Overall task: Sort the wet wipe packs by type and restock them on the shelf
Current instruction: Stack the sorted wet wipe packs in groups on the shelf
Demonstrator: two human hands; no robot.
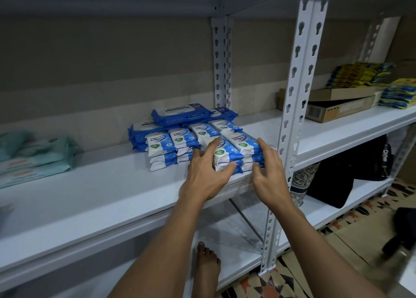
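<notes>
Wipe packs stacked by type on shelf; left hand and right hand, fingers spread, steady the front stack; restocking appears nearly done.

Both bare forearms reach forward and up side by side, the left hand with index finger extended and thumb spread, the right hand beside it with fingers loosely spread and slightly bent.

The teal wipe packs at far left are blurred and cut by the frame edge. The left hand hides part of the front blue-and-white antibacterial wipe stack. The cardboard box print is unreadable.
</notes>
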